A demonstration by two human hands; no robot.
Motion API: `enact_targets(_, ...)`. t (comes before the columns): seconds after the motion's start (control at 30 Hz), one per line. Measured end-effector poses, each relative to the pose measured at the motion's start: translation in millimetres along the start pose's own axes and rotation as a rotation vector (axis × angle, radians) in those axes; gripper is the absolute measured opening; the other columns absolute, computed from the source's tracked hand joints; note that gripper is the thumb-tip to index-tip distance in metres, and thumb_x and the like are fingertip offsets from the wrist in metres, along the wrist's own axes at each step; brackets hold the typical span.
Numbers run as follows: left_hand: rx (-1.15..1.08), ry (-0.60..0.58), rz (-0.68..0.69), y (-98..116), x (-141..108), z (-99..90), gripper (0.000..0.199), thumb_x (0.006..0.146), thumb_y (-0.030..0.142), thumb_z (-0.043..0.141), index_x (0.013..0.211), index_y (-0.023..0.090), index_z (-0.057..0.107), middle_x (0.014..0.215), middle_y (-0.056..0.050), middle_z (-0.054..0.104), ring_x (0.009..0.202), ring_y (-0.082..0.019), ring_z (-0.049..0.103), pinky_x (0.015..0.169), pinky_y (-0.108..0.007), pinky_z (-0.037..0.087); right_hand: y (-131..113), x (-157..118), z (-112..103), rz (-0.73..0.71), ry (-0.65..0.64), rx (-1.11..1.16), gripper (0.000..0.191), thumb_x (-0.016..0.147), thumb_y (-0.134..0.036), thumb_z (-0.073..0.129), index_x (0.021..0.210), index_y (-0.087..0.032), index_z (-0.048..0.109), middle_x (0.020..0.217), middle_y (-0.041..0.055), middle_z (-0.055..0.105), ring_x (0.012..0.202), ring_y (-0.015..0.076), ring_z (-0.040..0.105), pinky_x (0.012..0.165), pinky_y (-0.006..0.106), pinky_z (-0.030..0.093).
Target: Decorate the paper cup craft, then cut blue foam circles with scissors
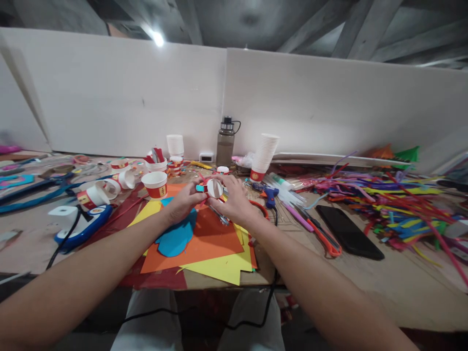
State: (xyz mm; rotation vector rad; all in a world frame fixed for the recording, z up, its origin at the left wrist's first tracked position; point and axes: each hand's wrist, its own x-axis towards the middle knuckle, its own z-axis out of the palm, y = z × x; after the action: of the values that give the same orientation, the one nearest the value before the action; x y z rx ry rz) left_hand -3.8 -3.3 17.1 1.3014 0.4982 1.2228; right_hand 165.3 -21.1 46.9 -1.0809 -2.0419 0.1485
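Both hands meet over the sheets at the table's middle. Between them is a small cut-down paper cup (215,188), its round white base facing me and red bits around its edge. My left hand (183,201) closes on its left side, where a small teal strip (200,188) sticks out. Curled round the right side is my right hand (233,199); its fingertips are partly hidden. Below lie an orange sheet (215,239), a blue cut-out paper shape (177,238) and yellow paper (219,273). A white and red paper cup (154,185) stands left of my left hand.
A stack of paper cups (265,156) and a bottle (225,144) stand at the back. Rightward are a blue glue gun (270,194), an orange cutter (329,241), a black phone (349,231) and many pipe cleaners (405,195). A black cable (275,253) hangs over the front edge.
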Motion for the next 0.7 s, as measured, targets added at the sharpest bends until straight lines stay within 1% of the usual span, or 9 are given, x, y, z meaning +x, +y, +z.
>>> enact_targets(0.13, 0.005, 0.013, -0.018, 1.1, -0.1, 1.2, 0.061, 0.068, 0.025, 0.073, 0.126, 0.017, 0.053, 0.114, -0.010, 0.066, 0.109, -0.026, 0.060, 0.092, -0.036, 0.046, -0.9, 0.1, -0.1, -0.014, 0.013, 0.001, 0.044, 0.074, -0.033, 0.064, 0.117, -0.026, 0.059, 0.116, 0.0063, 0.061, 0.106, 0.0263, 0.051, 0.090, 0.041, 0.036)
enact_targets(0.33, 0.018, 0.029, -0.033, -0.5, 0.0, -1.7, 0.061, 0.068, 0.027, 0.073, 0.126, 0.016, 0.054, 0.111, -0.010, 0.067, 0.106, -0.026, 0.061, 0.091, -0.037, 0.046, -1.9, 0.3, -0.5, 0.030, -0.012, 0.009, 0.045, 0.075, -0.034, 0.063, 0.119, -0.025, 0.058, 0.120, 0.0071, 0.060, 0.108, 0.0273, 0.051, 0.092, 0.042, 0.036)
enact_targets(0.4, 0.007, 0.026, -0.030, -0.9, 0.2, -2.2, 0.059, 0.069, 0.027, 0.072, 0.124, 0.016, 0.055, 0.111, -0.011, 0.067, 0.105, -0.026, 0.062, 0.091, -0.038, 0.045, -1.0, 0.6, -0.2, 0.024, -0.012, 0.017, 0.047, 0.075, -0.034, 0.063, 0.120, -0.024, 0.056, 0.121, 0.0075, 0.060, 0.110, 0.0273, 0.051, 0.094, 0.043, 0.036)
enact_targets(0.53, -0.015, 0.061, -0.040, 0.4, 0.2, -0.3, 0.055, 0.067, 0.025, 0.073, 0.119, 0.015, 0.057, 0.108, -0.010, 0.068, 0.103, -0.025, 0.062, 0.090, -0.038, 0.045, 0.6, 0.9, 0.7, 0.042, -0.020, 0.022, 0.052, 0.073, -0.036, 0.066, 0.122, -0.023, 0.054, 0.123, 0.0081, 0.059, 0.112, 0.0286, 0.050, 0.095, 0.045, 0.035)
enact_targets(0.63, -0.026, 0.052, -0.043, 3.0, -0.6, 2.5, 0.052, 0.067, 0.025, 0.073, 0.116, 0.015, 0.059, 0.104, -0.010, 0.069, 0.101, -0.025, 0.063, 0.086, -0.036, 0.047, 0.4, 1.0, 0.8, 0.057, -0.023, 0.023, 0.050, 0.073, -0.035, 0.064, 0.120, -0.023, 0.055, 0.121, 0.0086, 0.059, 0.113, 0.0286, 0.050, 0.096, 0.045, 0.035)
enact_targets(0.7, -0.025, 0.042, -0.063, 4.8, -1.2, 3.4, 0.045, 0.069, 0.026, 0.071, 0.111, 0.015, 0.061, 0.101, -0.009, 0.069, 0.096, -0.024, 0.063, 0.080, -0.034, 0.048, 0.2, 1.3, 0.7, 0.079, -0.016, 0.032, 0.049, 0.072, -0.034, 0.065, 0.119, -0.022, 0.056, 0.121, 0.0090, 0.059, 0.112, 0.0284, 0.050, 0.096, 0.046, 0.036)
